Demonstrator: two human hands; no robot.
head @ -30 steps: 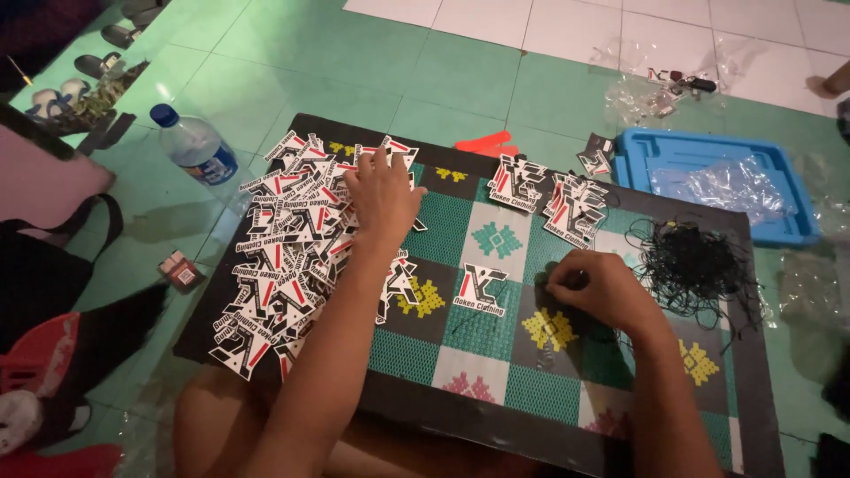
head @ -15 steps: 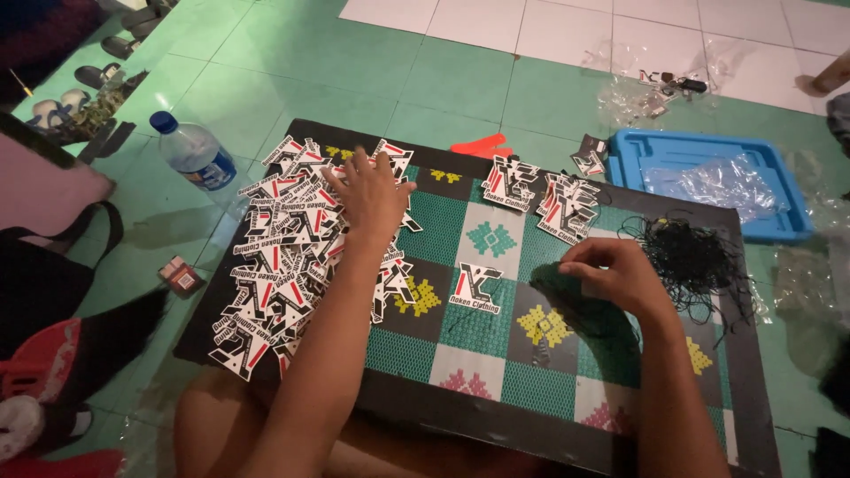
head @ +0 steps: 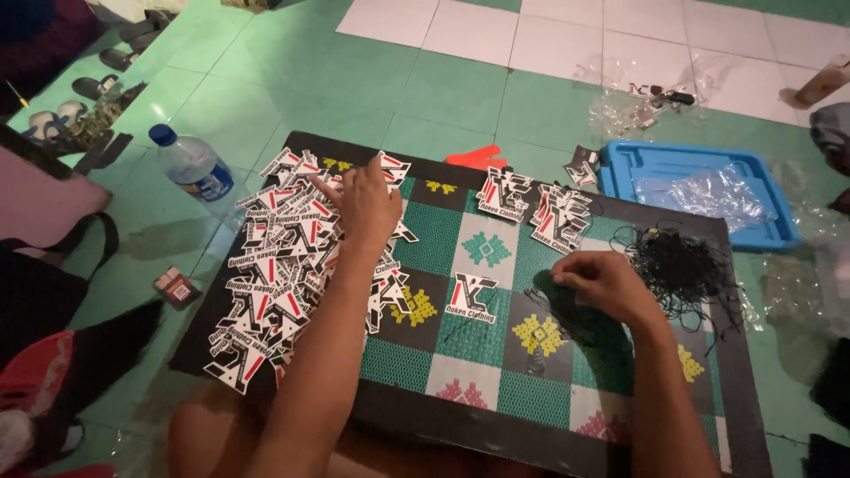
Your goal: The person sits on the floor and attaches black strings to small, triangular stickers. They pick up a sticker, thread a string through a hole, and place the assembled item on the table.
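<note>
My left hand (head: pixel 367 208) lies on a big heap of black, white and red die-cut card tags (head: pixel 279 265) on the left of a checkered mat (head: pixel 482 243); its fingers are spread and the index finger points left. My right hand (head: pixel 606 283) is pinched on thin black strings at the edge of a tangled pile of black strings (head: pixel 682 265) on the mat's right side. One tag (head: pixel 471 298) lies alone between my hands. Two small stacks of tags (head: pixel 502 195) (head: pixel 558 217) sit at the mat's far side.
A blue plastic tray (head: pixel 620 168) with clear bags stands behind the strings. A water bottle (head: pixel 190 168) and a small box (head: pixel 177 286) lie left of the mat. An orange object (head: pixel 478 159) lies at the mat's far edge. Sandals (head: pixel 115 53) are far left.
My left hand has shifted slightly over the tag heap and its index finger now sticks out. My right hand stays pinched at the strings, barely moved.
</note>
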